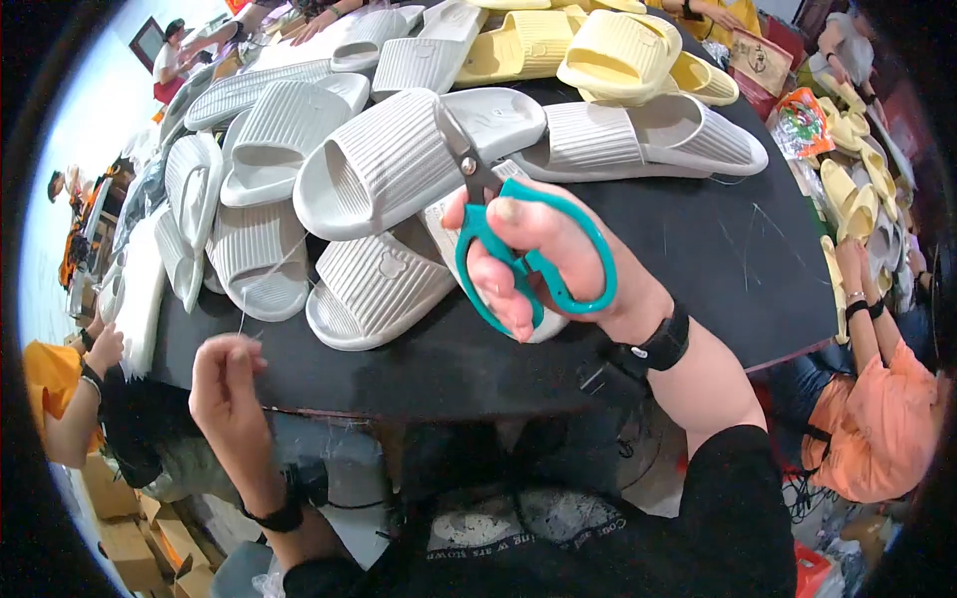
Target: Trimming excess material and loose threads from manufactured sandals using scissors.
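My right hand (pixel 558 259) grips teal-handled scissors (pixel 488 214) with their blades pointing up and away, against a white ribbed slide sandal (pixel 384 164). My left hand (pixel 227 384) hovers at the near edge of the black table (pixel 698 249), fingers pinched on a thin pale thread (pixel 261 289) that runs up toward the white sandals. Both wrists wear black bands. Several white sandals are heaped on the left and middle of the table, just beyond both hands.
Several pale yellow sandals (pixel 608 45) are piled at the table's far side. A person in orange (pixel 877 419) sits at the right edge, another person's arm (pixel 70 399) is at the left. Cardboard boxes (pixel 130 528) stand on the floor lower left.
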Tool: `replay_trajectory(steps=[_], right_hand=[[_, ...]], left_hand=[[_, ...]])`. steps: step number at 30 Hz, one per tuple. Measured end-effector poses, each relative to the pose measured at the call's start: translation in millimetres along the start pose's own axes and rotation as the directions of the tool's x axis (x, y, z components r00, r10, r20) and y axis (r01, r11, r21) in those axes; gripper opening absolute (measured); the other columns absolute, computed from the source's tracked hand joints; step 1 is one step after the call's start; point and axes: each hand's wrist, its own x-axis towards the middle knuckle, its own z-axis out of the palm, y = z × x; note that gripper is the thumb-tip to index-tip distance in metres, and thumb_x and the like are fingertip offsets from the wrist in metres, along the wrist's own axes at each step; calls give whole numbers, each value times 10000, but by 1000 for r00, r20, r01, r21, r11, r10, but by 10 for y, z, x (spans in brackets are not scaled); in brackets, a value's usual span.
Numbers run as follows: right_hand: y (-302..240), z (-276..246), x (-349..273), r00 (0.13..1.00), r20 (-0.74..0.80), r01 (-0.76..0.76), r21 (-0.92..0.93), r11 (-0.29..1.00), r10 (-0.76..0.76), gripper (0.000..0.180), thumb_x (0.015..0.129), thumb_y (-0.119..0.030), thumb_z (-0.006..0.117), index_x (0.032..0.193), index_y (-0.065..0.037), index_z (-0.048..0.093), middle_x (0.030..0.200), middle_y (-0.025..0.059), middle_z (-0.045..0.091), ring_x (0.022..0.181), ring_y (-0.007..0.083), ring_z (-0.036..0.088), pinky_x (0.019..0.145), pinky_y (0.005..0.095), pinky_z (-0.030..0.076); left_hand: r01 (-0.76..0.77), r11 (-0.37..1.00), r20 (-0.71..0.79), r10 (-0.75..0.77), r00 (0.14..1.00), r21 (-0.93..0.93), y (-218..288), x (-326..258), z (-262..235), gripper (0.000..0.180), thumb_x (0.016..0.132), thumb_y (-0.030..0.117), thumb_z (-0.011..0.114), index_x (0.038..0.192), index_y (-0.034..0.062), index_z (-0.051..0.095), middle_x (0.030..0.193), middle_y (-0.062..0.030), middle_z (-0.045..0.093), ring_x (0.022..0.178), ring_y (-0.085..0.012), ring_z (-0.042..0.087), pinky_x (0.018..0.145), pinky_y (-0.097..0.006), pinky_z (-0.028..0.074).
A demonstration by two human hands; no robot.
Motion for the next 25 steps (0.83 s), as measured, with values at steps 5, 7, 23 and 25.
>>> replay_trajectory(steps=[5,7,23,25], right_hand=[[-56,-51,21,1000,0,17,68,998,-17,407,923,-330,494,1095,39,488,697,43,533,474,125,516,412,260,455],[-44,-64,40,999,-21,51,114,992,-49,411,921,-336,503,1102,33,482,697,44,531,479,127,516,413,265,458],[-41,-218,47,989,-109,118,184,976,-99,366,908,-351,542,1087,-35,500,699,25,536,508,124,533,412,287,467],[-54,-265,37,988,-130,95,118,988,-79,397,889,-376,569,1122,-63,494,698,31,551,488,132,531,414,295,470]], left_hand=[[206,960,45,-218,975,187,-254,-363,-513,110,919,34,483,827,-7,528,728,-26,549,649,-81,490,616,-214,413],[254,939,79,-278,957,231,-324,-499,-656,109,918,35,485,827,-6,528,714,-24,540,645,-80,485,611,-213,408],[33,757,469,-438,767,652,-681,-711,-792,222,807,45,567,1025,3,579,730,-229,577,683,-401,553,608,-426,434],[71,872,527,-355,772,484,-449,-444,-705,334,803,89,619,1128,28,570,743,-253,585,636,-262,608,600,-389,454]])
